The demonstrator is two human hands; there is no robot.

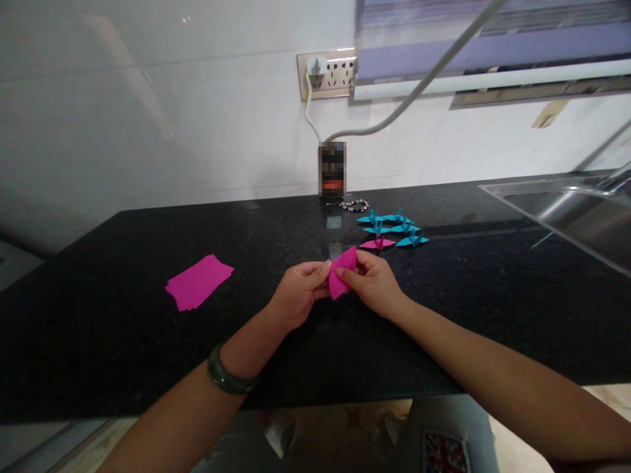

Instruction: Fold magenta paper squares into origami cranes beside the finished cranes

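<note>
A partly folded piece of pink origami paper [340, 279] is held up between my two hands over the dark counter. My left hand [302, 289] pinches its left side, thumb on top near the middle. On the other side my right hand [378, 281] grips it, with the thumb pressed on the face and fingers behind. Just beyond my right hand lie a finished pink paper crane [378, 243] and several blue paper cranes [405, 228]. A loose stack of pink paper sheets [198, 284] rests to the left, apart from my hands.
Against the wall stands a phone-like device [332, 169], its picture pixelated, with a beaded bracelet [355, 205] beside it. A white cable runs up to the wall socket [328, 73]. A metal sink [566, 203] is set into the black countertop [123, 341] at the right.
</note>
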